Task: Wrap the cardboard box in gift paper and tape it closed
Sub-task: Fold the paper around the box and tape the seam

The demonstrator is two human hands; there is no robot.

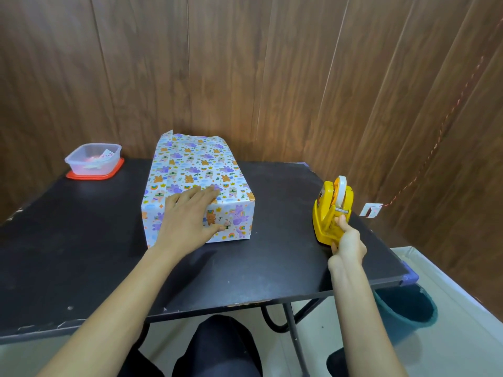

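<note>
Left hand pressing the wrapped box; right hand at the tape dispenser.

Left hand: fingers straight and together, laid flat on the top face of the cardboard box at its near edge, thumb extended down onto the near end face; nothing is gripped. Right hand: fingers curled round the near end of the yellow tape dispenser, thumb tip at the cutter; whether a tape end is pinched cannot be determined. The box is covered in patterned gift paper and lies lengthwise at the centre of the black table, with the dispenser well apart to its right. A plastic container stands on a red lid at the far left corner.
</note>
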